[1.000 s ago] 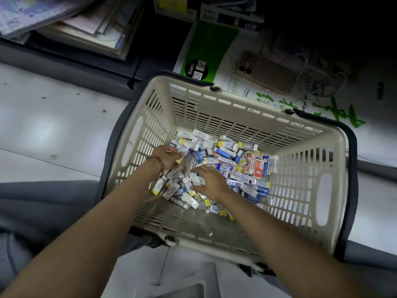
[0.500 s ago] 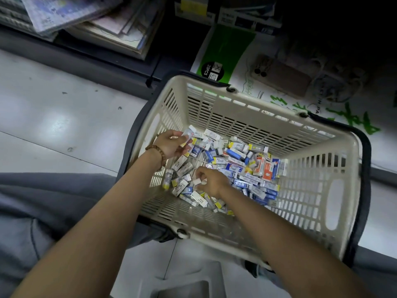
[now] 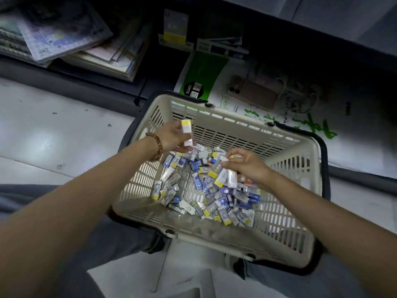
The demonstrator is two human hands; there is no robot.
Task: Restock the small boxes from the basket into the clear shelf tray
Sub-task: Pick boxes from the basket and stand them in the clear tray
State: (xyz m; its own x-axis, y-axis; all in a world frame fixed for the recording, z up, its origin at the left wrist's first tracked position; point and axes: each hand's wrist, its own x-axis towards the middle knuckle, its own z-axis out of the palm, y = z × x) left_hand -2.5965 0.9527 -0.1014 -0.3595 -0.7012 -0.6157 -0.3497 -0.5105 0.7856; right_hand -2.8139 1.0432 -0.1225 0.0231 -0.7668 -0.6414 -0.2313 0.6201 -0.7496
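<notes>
Trouser leg: grey cloth [image 3: 19, 203] along the lower left edge of the frame, under the left forearm
Booklets: a slanted stack of printed booklets [image 3: 58, 35] in the upper left, on a dark low shelf
Floor: pale glossy tiles [image 3: 53, 138] across the left of the frame, running under the basket
Bracelet: brown beads [image 3: 156, 147] round the left wrist, just left of centre
Left hand: up at the basket's left wall, the left hand [image 3: 171, 137] pinches one box between thumb and fingers, a narrow grip
Box in left hand: a white box with a yellow band [image 3: 186, 133], held upright and clear of the heap, just above the left rim
Green pack: a flat green and white pack [image 3: 203, 72] lies beyond the basket, top centre, with a black round label at its near end
Loose boxes: a scattered heap of small boxes [image 3: 193, 194], white, blue and yellow, on the basket floor at centre frame
Basket: a cream slatted basket [image 3: 227, 122] fills the middle, standing on the floor between the person's legs
Right hand: right of centre, the right hand [image 3: 249, 166] hangs over the heap, fingers curled round a small bunch
Boxes in right hand: several white boxes with yellow ends [image 3: 225, 178], gripped together, ends pointing down and left; exact count blurred
Handle: a black handle [image 3: 324, 168] lies folded down round the basket's right side
</notes>
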